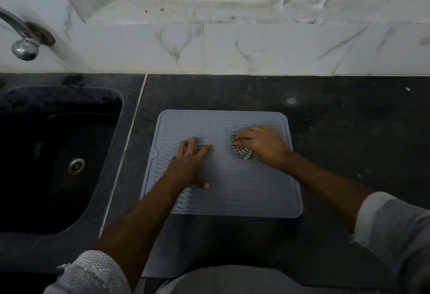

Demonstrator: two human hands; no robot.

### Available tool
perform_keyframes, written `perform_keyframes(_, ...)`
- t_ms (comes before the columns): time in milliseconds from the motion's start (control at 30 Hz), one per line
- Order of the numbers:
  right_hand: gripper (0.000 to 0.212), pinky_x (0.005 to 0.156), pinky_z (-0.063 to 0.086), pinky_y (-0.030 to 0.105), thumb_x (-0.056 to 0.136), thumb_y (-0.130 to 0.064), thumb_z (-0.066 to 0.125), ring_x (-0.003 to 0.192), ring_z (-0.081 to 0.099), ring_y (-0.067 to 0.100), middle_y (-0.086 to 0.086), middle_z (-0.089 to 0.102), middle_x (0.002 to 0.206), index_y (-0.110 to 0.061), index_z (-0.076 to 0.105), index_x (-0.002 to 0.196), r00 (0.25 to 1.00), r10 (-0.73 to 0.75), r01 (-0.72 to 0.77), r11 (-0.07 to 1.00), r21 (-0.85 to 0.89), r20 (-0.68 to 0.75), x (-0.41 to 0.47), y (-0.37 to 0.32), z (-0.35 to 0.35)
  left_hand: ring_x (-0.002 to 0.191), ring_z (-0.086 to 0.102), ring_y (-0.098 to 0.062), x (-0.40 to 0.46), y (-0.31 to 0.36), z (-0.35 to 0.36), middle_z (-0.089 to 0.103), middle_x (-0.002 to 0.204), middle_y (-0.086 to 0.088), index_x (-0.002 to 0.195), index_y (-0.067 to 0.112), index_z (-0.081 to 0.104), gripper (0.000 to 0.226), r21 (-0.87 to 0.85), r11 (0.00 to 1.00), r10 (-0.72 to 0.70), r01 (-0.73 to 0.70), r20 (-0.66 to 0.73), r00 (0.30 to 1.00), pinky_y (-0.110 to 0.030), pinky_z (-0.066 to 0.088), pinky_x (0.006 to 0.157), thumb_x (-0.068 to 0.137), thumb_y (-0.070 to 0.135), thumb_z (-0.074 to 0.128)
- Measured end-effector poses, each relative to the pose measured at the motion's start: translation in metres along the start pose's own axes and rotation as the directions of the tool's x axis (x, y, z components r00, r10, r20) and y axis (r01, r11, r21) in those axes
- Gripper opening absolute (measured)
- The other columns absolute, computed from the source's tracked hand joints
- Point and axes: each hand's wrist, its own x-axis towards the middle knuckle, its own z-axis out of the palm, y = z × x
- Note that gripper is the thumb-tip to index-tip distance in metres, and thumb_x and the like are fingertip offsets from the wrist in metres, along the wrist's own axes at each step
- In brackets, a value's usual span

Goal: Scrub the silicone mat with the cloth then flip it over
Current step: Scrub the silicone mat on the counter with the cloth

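Mid-frame on the dark counter, the mat (223, 165) lies flat and unflipped, ridges up, the left hand (189, 165) pinning it with spread fingers while the right hand (261, 146) bunches the checked cloth (240, 152) in curled fingers, apparently mid-scrub.

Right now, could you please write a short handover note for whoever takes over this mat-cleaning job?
Left hand: flat, fingers spread, pressing the silicone mat to steady it.
Right hand: curled round the bunched checked cloth, pressing it on the mat's far right part.
The mat lies flat on the dark counter, ribbed side up, right of the sink.
Done: scrubbing is under way; how much has been covered cannot be told.
Left: finish scrubbing, then flip the mat over.
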Motion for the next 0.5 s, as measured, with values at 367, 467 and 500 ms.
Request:
perform_keyframes(367, 0.044, 0.098, 0.036, 0.042, 0.082, -0.013, 0.063, 0.123, 0.048, 0.027, 0.002, 0.055, 0.134, -0.022, 0.058, 0.125, 0.991, -0.051, 0.056, 0.998, -0.029, 0.123, -0.024, 0.014, -0.001, 0.145, -0.016, -0.036, 0.0, -0.001, 0.003, -0.022, 0.158, -0.006, 0.152, 0.035, -0.005, 0.12, 0.001, 1.0, -0.001, 0.001, -0.008, 1.0, -0.065, 0.019, 0.112, 0.068, 0.049, 0.08)
perform_keyframes(467, 0.037, 0.099, 0.035, 0.041, 0.083, -0.015, 0.063, 0.119, 0.051, 0.027, 0.002, 0.059, 0.128, -0.02, 0.062, 0.12, 0.994, -0.037, 0.038, 0.999, -0.002, 0.103, -0.011, 0.011, -0.008, 0.144, -0.016, -0.036, 0.001, -0.001, 0.003, -0.022, 0.158, -0.006, 0.152, 0.036, -0.006, 0.121, 0.0, 1.0, -0.006, 0.006, -0.003, 1.0, -0.066, 0.018, 0.112, 0.067, 0.048, 0.08)
perform_keyframes(500, 0.037, 0.099, 0.035, 0.041, 0.083, -0.016, 0.062, 0.119, 0.05, 0.026, 0.002, 0.059, 0.129, -0.02, 0.062, 0.12, 0.996, -0.039, 0.038, 0.999, 0.006, 0.075, -0.003, 0.004, -0.008, 0.144, -0.016, -0.036, 0.001, -0.001, 0.004, -0.022, 0.158, -0.006, 0.151, 0.036, -0.006, 0.122, 0.003, 1.0, -0.006, 0.006, -0.004, 1.0, -0.066, 0.019, 0.111, 0.067, 0.048, 0.081)
